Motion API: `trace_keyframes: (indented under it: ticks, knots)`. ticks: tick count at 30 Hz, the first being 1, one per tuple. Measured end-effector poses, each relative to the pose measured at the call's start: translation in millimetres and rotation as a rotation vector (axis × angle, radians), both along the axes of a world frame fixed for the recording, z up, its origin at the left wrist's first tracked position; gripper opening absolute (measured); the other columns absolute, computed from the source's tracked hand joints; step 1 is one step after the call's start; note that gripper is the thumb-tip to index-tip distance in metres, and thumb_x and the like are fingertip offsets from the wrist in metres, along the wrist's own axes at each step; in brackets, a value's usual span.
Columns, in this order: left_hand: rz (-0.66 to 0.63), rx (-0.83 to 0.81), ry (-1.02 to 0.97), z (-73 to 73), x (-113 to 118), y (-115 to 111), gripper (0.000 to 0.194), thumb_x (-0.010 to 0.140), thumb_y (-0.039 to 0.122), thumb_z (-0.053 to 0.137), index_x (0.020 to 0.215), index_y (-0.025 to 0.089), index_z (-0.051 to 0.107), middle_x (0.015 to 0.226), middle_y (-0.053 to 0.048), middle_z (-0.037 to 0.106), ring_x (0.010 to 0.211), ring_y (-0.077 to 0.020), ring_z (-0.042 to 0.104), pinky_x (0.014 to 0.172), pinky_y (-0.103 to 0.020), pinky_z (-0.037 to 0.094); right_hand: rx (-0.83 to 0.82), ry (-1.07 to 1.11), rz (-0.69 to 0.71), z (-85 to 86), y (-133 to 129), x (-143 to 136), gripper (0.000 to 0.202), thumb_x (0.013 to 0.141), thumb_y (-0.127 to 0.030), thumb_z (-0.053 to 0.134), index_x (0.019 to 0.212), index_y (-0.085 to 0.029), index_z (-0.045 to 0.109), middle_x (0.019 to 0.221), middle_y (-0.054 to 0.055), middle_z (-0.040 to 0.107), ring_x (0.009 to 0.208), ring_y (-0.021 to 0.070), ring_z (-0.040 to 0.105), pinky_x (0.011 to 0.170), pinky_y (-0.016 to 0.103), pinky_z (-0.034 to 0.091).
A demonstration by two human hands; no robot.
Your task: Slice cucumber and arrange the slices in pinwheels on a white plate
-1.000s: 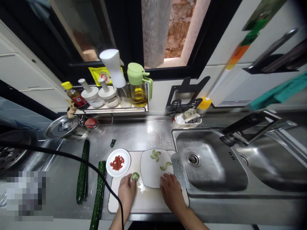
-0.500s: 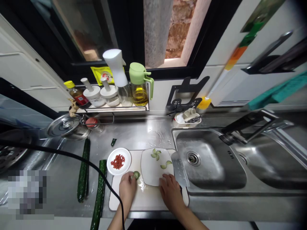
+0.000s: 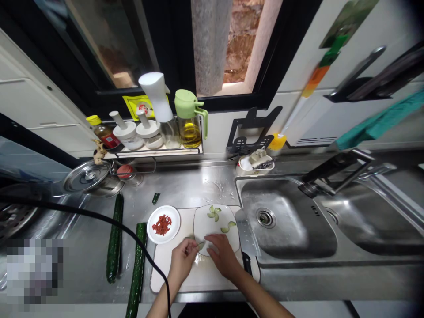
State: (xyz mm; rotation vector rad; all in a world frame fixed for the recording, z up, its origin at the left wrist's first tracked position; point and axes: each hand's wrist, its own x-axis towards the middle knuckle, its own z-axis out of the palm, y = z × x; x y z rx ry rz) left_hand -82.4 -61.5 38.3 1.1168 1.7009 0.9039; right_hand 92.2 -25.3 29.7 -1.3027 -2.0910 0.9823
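My left hand [image 3: 184, 257] pinches a thin cucumber slice [image 3: 200, 246] over the near left edge of a white square plate [image 3: 203, 223]. Just to its right, my right hand [image 3: 224, 255] reaches over the plate's near edge, its thumb and fingers apart and nothing visible between them. Curved cucumber slices [image 3: 214, 215] are arranged on the plate's far part, with a pair more [image 3: 228, 227] at its right. The plate rests on a white cutting board [image 3: 179, 280]. A knife [image 3: 247, 264] lies at the board's right side, its blade pointing away.
A round white plate [image 3: 177, 216] holds chopped red pieces. Two whole-looking cucumbers [image 3: 114, 247] lie to the left, crossed by a black cable [image 3: 132, 229]. A steel sink [image 3: 288, 221] adjoins on the right. Behind, a rack [image 3: 159, 152] carries seasoning jars and an oil bottle [image 3: 190, 128].
My left hand has moved right with a cucumber slice, from the board to the plate's edge. My right hand has shifted left from beside the knife, uncovering its handle.
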Motion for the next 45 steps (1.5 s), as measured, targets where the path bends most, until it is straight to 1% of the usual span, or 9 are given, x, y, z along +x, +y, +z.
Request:
trace_keyframes:
  ticks: [7,15,18,23,26,31,36,40,45]
  knots:
    - [-0.028,-0.084,-0.246,0.9,18,16,0.036,0.07,0.049,0.064,0.084,0.015,0.066,0.071,-0.001,0.062,0.064,-0.012,0.052,0.063,-0.023,0.042,-0.313,0.037,-0.112,16.9,13,3,0.012,0.077,-0.021,0.051,0.076,-0.022,0.063,0.077,0.0,0.066,0.081,0.0179,0.059,0.077,0.03,0.044]
    - [0.014,-0.532,-0.476,-5.6,33,32,0.056,0.072,0.068,0.054,0.084,0.014,0.064,0.061,0.0,0.059,0.043,-0.0051,0.04,0.043,-0.019,0.02,-0.229,0.036,-0.118,24.9,16,22,0.012,0.08,-0.025,0.053,0.077,-0.021,0.064,0.081,0.003,0.066,0.084,0.0193,0.06,0.078,0.032,0.043]
    - [0.007,-0.617,-0.585,-5.0,39,39,0.053,0.068,0.063,0.064,0.087,0.014,0.064,0.064,-0.001,0.061,0.044,-0.0042,0.042,0.043,-0.018,0.019,-0.174,0.05,-0.092,27.9,15,29,0.013,0.081,-0.025,0.052,0.08,-0.021,0.065,0.081,0.003,0.066,0.085,0.0196,0.059,0.079,0.033,0.043]
    - [0.032,-0.587,-0.66,-10.1,46,50,0.047,0.052,0.041,0.081,0.088,0.014,0.066,0.065,0.001,0.063,0.049,-0.0044,0.047,0.045,-0.017,0.024,-0.208,0.031,-0.124,28.5,14,40,0.015,0.081,-0.026,0.051,0.08,-0.021,0.065,0.08,0.004,0.067,0.083,0.0201,0.06,0.077,0.032,0.044]
    - [0.045,-0.53,-0.598,-14.5,53,57,0.045,0.053,0.034,0.079,0.092,0.013,0.067,0.061,0.002,0.062,0.049,-0.0051,0.047,0.046,-0.018,0.027,-0.256,0.027,-0.213,20.5,13,46,0.014,0.079,-0.027,0.05,0.081,-0.021,0.063,0.076,0.002,0.066,0.076,0.0189,0.06,0.07,0.03,0.044]
    - [-0.064,-0.326,-0.298,-16.2,69,72,0.022,0.066,0.026,0.068,0.082,0.012,0.069,0.064,-0.001,0.065,0.054,-0.0095,0.053,0.054,-0.022,0.04,-0.264,0.008,-0.344,2.4,13,57,0.01,0.076,-0.025,0.047,0.077,-0.023,0.056,0.066,-0.002,0.061,0.064,0.0162,0.057,0.062,0.027,0.041]
    - [-0.141,-0.225,-0.113,-13.0,79,86,0.009,0.069,0.019,0.066,0.076,0.017,0.07,0.068,0.001,0.068,0.064,-0.0122,0.059,0.065,-0.024,0.045,-0.234,-0.045,-0.335,-4.7,18,63,0.02,0.079,-0.022,0.042,0.084,-0.022,0.061,0.079,0.002,0.067,0.076,0.0184,0.061,0.07,0.028,0.043]
    - [-0.241,-0.14,0.151,-12.0,85,95,0.012,0.075,0.016,0.06,0.081,0.019,0.07,0.077,0.0,0.071,0.072,-0.0125,0.062,0.069,-0.022,0.045,-0.176,-0.242,-0.328,-3.3,26,62,0.023,0.083,-0.021,0.042,0.089,-0.02,0.064,0.082,0.003,0.069,0.081,0.0189,0.061,0.072,0.028,0.042]
    - [-0.283,-0.154,0.266,-14.5,92,105,0.014,0.078,0.016,0.057,0.083,0.02,0.071,0.081,-0.002,0.072,0.075,-0.0132,0.063,0.071,-0.022,0.043,-0.148,-0.369,-0.324,0.5,37,58,0.022,0.086,-0.021,0.045,0.089,-0.021,0.066,0.08,0.003,0.068,0.084,0.0211,0.058,0.074,0.029,0.039]
